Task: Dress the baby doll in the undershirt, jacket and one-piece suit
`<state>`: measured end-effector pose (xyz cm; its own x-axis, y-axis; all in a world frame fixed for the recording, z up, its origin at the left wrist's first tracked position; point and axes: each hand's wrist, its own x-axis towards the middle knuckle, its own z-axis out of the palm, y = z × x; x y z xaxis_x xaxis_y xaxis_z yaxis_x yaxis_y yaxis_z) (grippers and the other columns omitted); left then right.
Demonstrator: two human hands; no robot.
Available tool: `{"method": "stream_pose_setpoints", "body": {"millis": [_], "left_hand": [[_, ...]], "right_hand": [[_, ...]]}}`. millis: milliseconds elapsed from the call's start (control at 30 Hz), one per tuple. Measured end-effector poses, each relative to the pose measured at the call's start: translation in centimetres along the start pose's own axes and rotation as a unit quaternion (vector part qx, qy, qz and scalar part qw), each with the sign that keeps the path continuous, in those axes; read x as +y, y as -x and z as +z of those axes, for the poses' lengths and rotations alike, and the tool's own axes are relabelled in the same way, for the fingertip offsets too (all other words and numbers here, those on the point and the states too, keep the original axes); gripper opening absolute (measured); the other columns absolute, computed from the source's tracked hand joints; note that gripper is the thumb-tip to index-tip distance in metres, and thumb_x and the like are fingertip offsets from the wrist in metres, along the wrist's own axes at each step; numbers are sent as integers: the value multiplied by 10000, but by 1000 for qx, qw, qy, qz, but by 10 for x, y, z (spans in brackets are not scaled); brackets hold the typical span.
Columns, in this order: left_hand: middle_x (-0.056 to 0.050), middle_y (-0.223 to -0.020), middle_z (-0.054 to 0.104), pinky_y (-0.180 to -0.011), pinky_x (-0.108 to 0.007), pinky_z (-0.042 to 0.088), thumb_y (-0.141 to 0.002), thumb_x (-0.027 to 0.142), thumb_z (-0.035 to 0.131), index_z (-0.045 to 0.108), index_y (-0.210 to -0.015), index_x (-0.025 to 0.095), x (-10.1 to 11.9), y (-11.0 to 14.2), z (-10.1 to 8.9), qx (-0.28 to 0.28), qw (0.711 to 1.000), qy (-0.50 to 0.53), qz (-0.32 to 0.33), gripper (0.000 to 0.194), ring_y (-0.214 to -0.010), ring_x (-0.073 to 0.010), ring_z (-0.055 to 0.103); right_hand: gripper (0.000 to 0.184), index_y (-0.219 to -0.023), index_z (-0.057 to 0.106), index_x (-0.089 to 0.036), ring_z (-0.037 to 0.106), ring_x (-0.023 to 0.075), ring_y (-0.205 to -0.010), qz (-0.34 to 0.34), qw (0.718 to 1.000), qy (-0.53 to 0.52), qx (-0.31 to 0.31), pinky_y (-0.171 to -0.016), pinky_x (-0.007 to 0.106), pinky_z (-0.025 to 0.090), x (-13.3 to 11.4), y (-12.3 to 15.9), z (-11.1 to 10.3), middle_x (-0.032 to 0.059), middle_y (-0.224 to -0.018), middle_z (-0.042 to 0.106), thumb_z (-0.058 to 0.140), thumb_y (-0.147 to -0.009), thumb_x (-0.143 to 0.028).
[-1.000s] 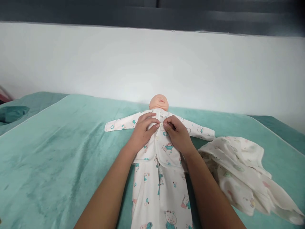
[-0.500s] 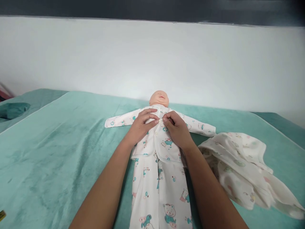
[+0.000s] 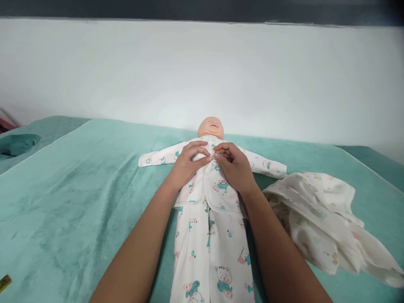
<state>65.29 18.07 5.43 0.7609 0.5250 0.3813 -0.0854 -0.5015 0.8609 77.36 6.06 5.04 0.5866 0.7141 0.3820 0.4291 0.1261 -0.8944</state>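
Note:
A baby doll [image 3: 211,127] lies on its back, head toward the wall, arms spread out. It wears a white printed jacket [image 3: 217,191] and matching printed trousers [image 3: 192,248]. On the jacket's chest, my left hand [image 3: 191,164] pinches the front edge between thumb and fingers. Close beside it, my right hand [image 3: 235,166] pinches the other side of the same front opening, fingers curled. The two thumbs nearly meet at the centre line. Whatever fastener sits between the fingertips is mostly hidden. Below the hands, the jacket's lower front flaps hang apart over the trousers.
A crumpled white patterned cloth [image 3: 318,219] lies to the right of the doll, touching its sleeve end. Everything rests on a green sheet [image 3: 78,198]. A white wall [image 3: 202,71] rises behind. A small yellow and black piece [image 3: 5,283] is at the lower left.
My right hand's fingers have shifted slightly up and curled differently at the jacket front. My left hand stays almost in place. The whole view has moved a little.

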Motion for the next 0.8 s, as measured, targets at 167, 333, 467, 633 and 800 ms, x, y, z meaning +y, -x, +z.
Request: {"method": "stream_pose_setpoints", "body": {"millis": [167, 333, 467, 633, 800], "left_hand": [[-38, -1318, 588, -1141, -422, 334, -837, 294, 680, 671, -832, 233, -1, 0, 0, 3, 1000, -5, 4, 62, -1297, -226, 484], [-44, -1316, 590, -1128, -423, 347, -839, 305, 676, 663, -836, 229, -2, 1, 1, 9, 1000, -5, 7, 77, -1286, -228, 496], [-52, -1318, 587, -1117, -420, 356, -840, 326, 673, 663, -848, 225, -3, 1, 0, 8, 1000, -3, 7, 102, -1281, -231, 500], [-50, -1323, 578, -1126, -408, 341, -849, 319, 666, 653, -862, 223, -4, 1, 1, 4, 1000, 2, 14, 98, -1289, -221, 490], [-42, -1323, 582, -1144, -414, 319, -859, 310, 647, 651, -864, 227, -1, 2, 0, 3, 1000, -9, 12, 83, -1299, -220, 478]], "right_hand": [[117, -904, 658, -229, 473, 124, -617, -8, 1000, 27, -8, -605, 268, 393, -2, 2, -2, -35, -686, 554, 596, -828, -293], [119, -895, 669, -236, 469, 133, -616, -15, 999, 31, -19, -607, 277, 383, 1, 0, -3, -36, -665, 543, 586, -832, -294], [128, -893, 668, -229, 491, 137, -649, -27, 999, 25, -38, -628, 279, 383, 2, -1, -4, -30, -698, 564, 570, -844, -295], [130, -893, 668, -227, 502, 135, -697, -38, 997, 15, -69, -672, 282, 392, -2, -2, -8, -21, -768, 588, 552, -856, -270], [256, -1062, 648, -252, 481, 131, -652, 3, 998, 13, -55, -628, 281, 410, 1, -3, -7, -15, -819, 592, 609, -812, -292]]}}
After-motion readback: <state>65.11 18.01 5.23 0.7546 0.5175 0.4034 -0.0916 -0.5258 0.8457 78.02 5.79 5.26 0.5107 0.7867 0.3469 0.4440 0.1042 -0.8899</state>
